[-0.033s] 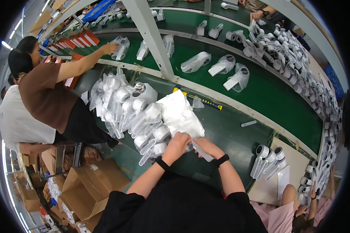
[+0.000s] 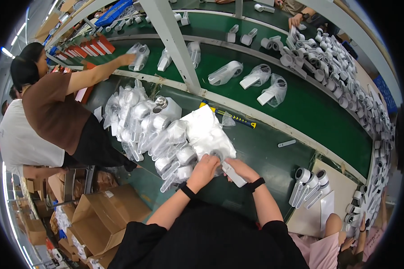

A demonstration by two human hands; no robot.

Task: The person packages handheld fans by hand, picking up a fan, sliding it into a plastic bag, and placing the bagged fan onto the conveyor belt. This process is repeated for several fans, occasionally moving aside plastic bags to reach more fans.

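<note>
Between my hands is a white handheld device (image 2: 234,174) with a round head and a long flat handle. My right hand (image 2: 243,170) is closed on its handle, which slants down toward me. My left hand (image 2: 204,171) has its fingers closed at the round head; whether they also pinch a bag there I cannot make out. Just beyond lies a stack of thin white plastic bags (image 2: 206,130). To the left is a heap of similar devices in clear bags (image 2: 159,134), close to my left hand.
A yellow-and-black tool (image 2: 233,117) lies behind the bags. A small white strip (image 2: 287,143) is on the green table (image 2: 274,166). Several unbagged devices (image 2: 307,186) stand at right. Bagged devices (image 2: 274,89) lie on the green conveyor (image 2: 318,130). A co-worker (image 2: 54,103) reaches across at left; open cartons (image 2: 107,215) stand below.
The device has turned in my hands, so its round head and the face of its handle now show. The co-worker's hand at the left has shifted slightly by the bagged device.
</note>
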